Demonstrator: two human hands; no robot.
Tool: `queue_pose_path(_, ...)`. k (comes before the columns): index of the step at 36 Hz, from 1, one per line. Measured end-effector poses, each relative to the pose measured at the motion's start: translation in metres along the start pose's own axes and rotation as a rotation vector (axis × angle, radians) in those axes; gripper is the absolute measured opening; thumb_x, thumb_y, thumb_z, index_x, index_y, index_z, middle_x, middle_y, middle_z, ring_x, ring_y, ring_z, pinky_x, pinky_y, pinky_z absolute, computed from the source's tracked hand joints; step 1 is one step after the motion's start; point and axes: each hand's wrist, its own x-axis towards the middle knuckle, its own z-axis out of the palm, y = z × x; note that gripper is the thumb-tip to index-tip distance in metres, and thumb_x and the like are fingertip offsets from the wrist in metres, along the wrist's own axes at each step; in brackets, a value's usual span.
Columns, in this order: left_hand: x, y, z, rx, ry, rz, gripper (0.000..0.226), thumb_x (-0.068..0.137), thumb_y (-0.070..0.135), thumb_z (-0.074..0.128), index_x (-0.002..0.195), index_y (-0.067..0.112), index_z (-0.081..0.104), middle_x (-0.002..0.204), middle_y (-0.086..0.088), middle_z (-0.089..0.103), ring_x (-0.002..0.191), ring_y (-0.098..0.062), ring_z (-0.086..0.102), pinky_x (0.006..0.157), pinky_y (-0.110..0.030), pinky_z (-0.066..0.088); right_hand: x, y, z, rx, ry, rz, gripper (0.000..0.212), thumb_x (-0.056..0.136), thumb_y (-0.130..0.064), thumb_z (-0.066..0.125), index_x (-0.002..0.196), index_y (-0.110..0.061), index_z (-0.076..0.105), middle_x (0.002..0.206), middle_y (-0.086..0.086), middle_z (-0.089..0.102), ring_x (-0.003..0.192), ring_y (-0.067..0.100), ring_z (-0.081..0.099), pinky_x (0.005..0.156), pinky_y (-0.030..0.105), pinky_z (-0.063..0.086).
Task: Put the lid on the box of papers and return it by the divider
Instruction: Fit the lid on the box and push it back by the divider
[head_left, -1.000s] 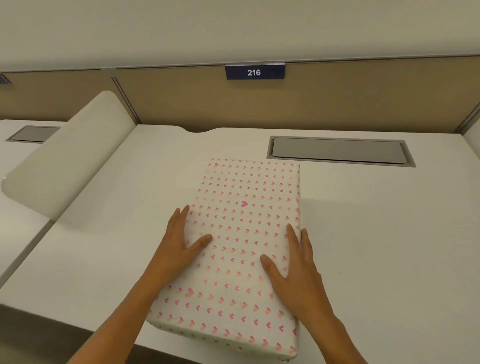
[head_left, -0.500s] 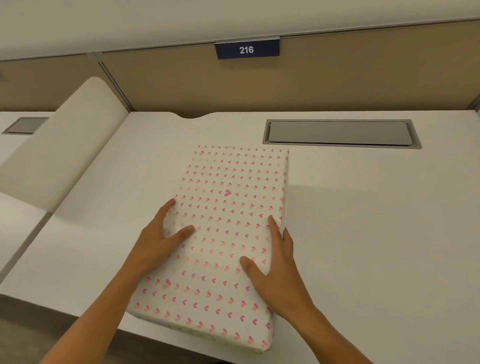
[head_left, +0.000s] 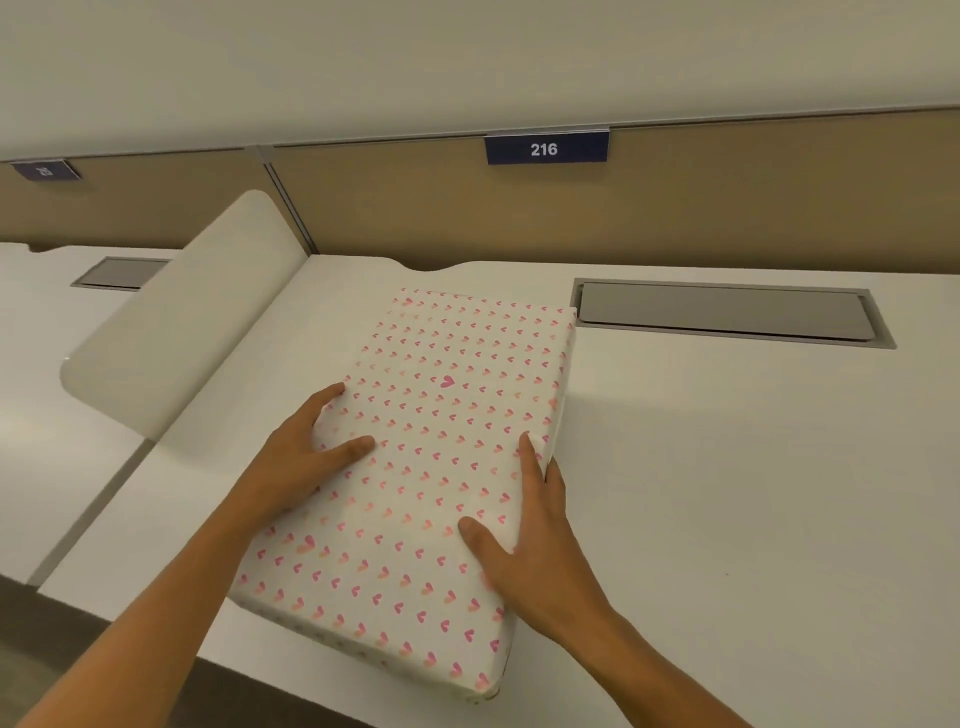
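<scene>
A flat white box with a pink heart pattern (head_left: 441, 415), lid on, lies on the white desk (head_left: 727, 493), its near end over the desk's front edge. My left hand (head_left: 306, 457) clasps its left edge, thumb on top and fingers down the side. My right hand (head_left: 530, 545) clasps the right edge the same way, thumb on the lid. The cream divider (head_left: 176, 322) stands to the left, a gap of bare desk between it and the box.
A grey cable tray flap (head_left: 722, 312) is set into the desk at the back right, close to the box's far right corner. A tan partition with a blue plate "216" (head_left: 545, 148) runs along the back. Another desk lies beyond the divider.
Both hands have shifted from lying flat on the lid to clasping the box's side edges. The box has turned slightly and slid a little toward the left.
</scene>
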Motion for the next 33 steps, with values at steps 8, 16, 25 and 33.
queue_pose_path(8, 0.021, -0.019, -0.049, -0.024, 0.038, 0.016, 0.086, 0.069, 0.069, 0.06, 0.146, 0.046, 0.027, 0.157, 0.005, 0.029, 0.139, -0.027, 0.035, 0.111, -0.052, 0.031, 0.034, -0.037, 0.034, 0.002, -0.012, -0.032, 0.105, 0.082, -0.064, 0.063, 0.15, -0.048, -0.016, 0.163, -0.019, -0.003, 0.15, 0.016, 0.022, 0.115, 0.045, 0.038)
queue_pose_path(16, 0.055, -0.057, -0.112, -0.066, 0.063, 0.011, 0.088, 0.066, 0.072, 0.061, 0.143, 0.047, 0.029, 0.157, 0.003, 0.029, 0.139, -0.028, 0.034, 0.11, -0.05, 0.03, 0.076, -0.093, 0.078, -0.016, -0.019, -0.069, 0.104, 0.082, -0.063, 0.064, 0.153, -0.045, -0.01, 0.164, -0.014, 0.006, 0.147, 0.017, 0.028, 0.112, 0.045, 0.041)
queue_pose_path(25, 0.097, -0.092, -0.177, -0.026, 0.107, 0.015, 0.088, 0.066, 0.069, 0.061, 0.144, 0.042, 0.03, 0.156, 0.002, 0.031, 0.136, -0.03, 0.038, 0.108, -0.051, 0.033, 0.128, -0.141, 0.132, -0.017, -0.034, -0.112, 0.106, 0.081, -0.064, 0.065, 0.153, -0.043, -0.009, 0.163, -0.012, 0.008, 0.146, 0.019, 0.03, 0.112, 0.047, 0.041)
queue_pose_path(33, 0.145, -0.118, -0.216, -0.019, 0.13, 0.01, 0.083, 0.072, 0.065, 0.062, 0.145, 0.039, 0.033, 0.156, -0.003, 0.031, 0.137, -0.032, 0.037, 0.11, -0.053, 0.031, 0.178, -0.173, 0.167, -0.006, -0.06, -0.114, 0.106, 0.085, -0.061, 0.064, 0.154, -0.04, -0.013, 0.166, -0.01, 0.001, 0.151, 0.022, 0.022, 0.115, 0.049, 0.035)
